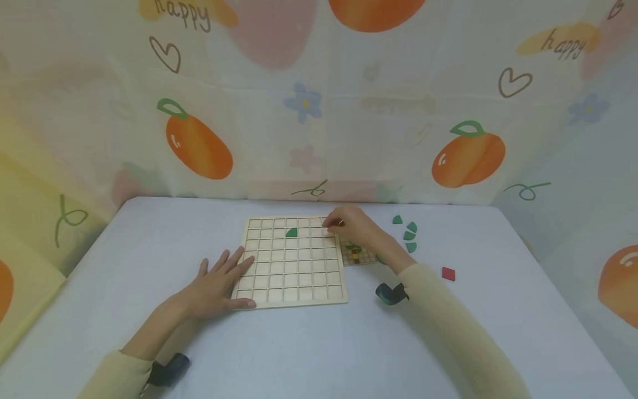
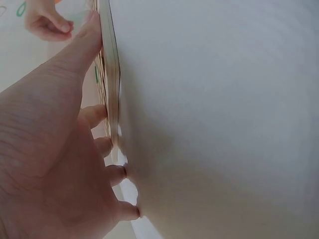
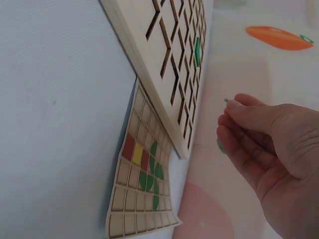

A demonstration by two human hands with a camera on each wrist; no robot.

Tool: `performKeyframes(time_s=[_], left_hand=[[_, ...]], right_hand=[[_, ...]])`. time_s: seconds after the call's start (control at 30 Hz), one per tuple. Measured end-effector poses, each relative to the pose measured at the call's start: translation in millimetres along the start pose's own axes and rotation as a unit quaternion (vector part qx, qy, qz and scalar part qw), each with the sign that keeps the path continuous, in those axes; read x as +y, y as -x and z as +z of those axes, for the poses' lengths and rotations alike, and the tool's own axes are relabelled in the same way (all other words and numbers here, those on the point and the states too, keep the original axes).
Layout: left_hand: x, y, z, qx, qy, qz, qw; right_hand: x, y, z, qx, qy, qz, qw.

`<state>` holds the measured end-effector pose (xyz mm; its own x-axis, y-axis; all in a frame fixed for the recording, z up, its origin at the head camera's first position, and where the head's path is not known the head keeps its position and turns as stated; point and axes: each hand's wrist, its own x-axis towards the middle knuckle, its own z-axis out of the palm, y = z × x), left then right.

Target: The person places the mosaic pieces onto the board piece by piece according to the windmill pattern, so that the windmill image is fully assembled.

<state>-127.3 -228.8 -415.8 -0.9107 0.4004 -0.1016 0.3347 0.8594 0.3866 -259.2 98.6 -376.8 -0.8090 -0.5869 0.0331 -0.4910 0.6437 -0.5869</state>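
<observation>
A pale wooden grid board [image 1: 291,266] lies on the white table, with one green quarter-circle piece [image 1: 292,233] in an upper cell. My left hand [image 1: 214,288] rests at the board's left edge, fingers spread and thumb on its front left corner. Over the top right corner, my right hand [image 1: 351,224] has thumb and fingers drawn together in a pinch. A small sliver of a green piece [image 3: 227,101] shows at those fingertips; the rest is hidden by the fingers. Partly under the right forearm lies a pattern card [image 3: 134,199] printed with green, red and yellow shapes.
Several loose green quarter-circle pieces [image 1: 410,236] lie right of the right forearm. A red square piece [image 1: 448,274] lies farther right and nearer the front. Behind the table hangs a printed cloth [image 1: 349,138] with oranges and flowers.
</observation>
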Motion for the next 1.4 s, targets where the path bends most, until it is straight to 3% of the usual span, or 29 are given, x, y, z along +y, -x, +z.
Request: performKeyframes(time_s=[0.3, 0.67, 1.0, 1.4], left_hand=[[1.0, 0.0, -0.2, 0.000, 0.003, 0.000, 1.0000], [2.6, -0.4, -1.5, 0.000, 0.003, 0.001, 1.0000], [2.2, 0.3, -0.5, 0.003, 0.001, 0.004, 1.0000], [2.2, 0.1, -0.9, 0.002, 0.009, 0.000, 1.0000]], right_hand=[[15.0, 15.7, -7.1, 0.034, -0.011, -0.010, 0.9993], [31.6, 38.9, -15.0, 0.053, 0.001, 0.007, 0.9986], [40.8, 60.8, -18.1, 0.036, 0.028, -0.002, 0.9990], [50.6, 80.2, -18.2, 0.024, 0.047, 0.051, 0.9973]])
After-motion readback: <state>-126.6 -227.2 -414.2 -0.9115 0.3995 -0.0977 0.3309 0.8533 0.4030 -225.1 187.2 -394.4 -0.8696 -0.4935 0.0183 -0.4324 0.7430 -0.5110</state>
